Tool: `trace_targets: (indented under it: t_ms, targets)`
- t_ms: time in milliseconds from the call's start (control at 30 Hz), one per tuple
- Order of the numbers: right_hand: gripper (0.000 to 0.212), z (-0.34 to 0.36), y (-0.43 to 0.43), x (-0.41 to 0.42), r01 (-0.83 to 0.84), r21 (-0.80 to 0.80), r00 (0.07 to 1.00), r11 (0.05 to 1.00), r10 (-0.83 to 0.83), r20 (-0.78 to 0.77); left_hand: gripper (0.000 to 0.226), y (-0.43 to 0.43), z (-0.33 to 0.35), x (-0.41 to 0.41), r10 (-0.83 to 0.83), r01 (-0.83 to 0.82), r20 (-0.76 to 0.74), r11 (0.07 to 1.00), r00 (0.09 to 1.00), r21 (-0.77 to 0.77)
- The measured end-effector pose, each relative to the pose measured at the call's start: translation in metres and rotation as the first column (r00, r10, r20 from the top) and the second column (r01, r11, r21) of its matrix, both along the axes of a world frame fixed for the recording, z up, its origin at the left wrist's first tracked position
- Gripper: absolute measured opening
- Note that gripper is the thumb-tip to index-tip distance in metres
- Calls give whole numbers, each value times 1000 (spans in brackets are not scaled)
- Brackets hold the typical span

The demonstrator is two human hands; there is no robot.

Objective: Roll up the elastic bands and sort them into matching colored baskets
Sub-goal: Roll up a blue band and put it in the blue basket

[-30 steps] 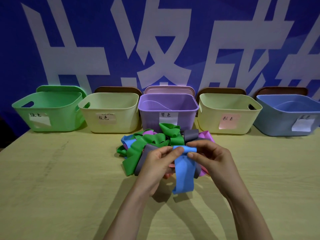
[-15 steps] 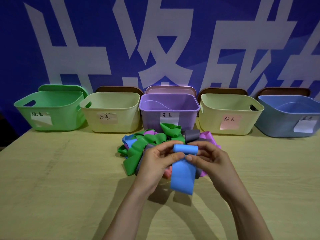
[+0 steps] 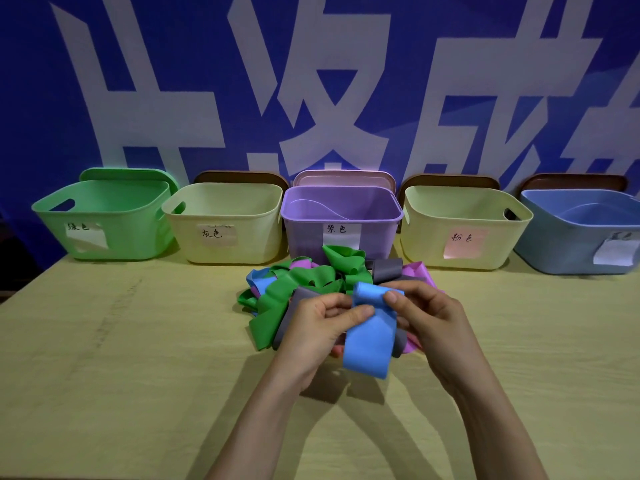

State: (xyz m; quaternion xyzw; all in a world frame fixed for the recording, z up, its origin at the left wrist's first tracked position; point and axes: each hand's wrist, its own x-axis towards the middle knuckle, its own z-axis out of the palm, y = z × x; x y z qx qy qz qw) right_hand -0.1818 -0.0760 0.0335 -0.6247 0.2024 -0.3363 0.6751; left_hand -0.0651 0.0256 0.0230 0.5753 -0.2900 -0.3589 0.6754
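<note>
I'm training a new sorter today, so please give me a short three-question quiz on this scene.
1. True or false: the left hand and the right hand both pinch the blue elastic band.
2. Multiple choice: in the row, the blue plastic basket stands A) far left, B) in the middle, C) far right.
3. Short answer: which basket stands directly behind the pile of loose elastic bands on the wooden table?
Key: 1 true; 2 C; 3 the purple plastic basket.
</note>
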Motion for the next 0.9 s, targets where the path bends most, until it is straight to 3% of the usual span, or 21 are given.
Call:
trace_targets:
  t_ms: [200, 333, 500, 700, 833, 900]
  targets:
    - [19, 0, 3, 0, 14, -13, 1000, 1000, -14, 3, 15, 0, 0, 5, -18, 17, -20, 1000, 1000, -8]
    - [22, -1, 1, 0, 35, -77, 999, 996, -36, -10, 34, 3, 3, 3, -60, 59, 44, 998, 997, 26]
    - [23, 2, 4, 0, 4, -84, 1000, 996, -4, -6, 40, 0, 2, 0, 21, -21, -48, 1000, 999, -1]
    - [43, 0, 5, 1, 33, -141, 996, 989, -44, -75, 39, -1, 0, 1, 74, -79, -70, 994, 995, -71]
    - [35, -3, 4, 2, -33, -96, 991, 995, 20, -132, 13, -1, 0, 3, 66, -72, -65, 993, 996, -95]
    - [34, -2, 5, 3, -32, -100, 992, 994, 19, -122, 19, 0, 0, 3, 74, -80, -63, 991, 995, -103]
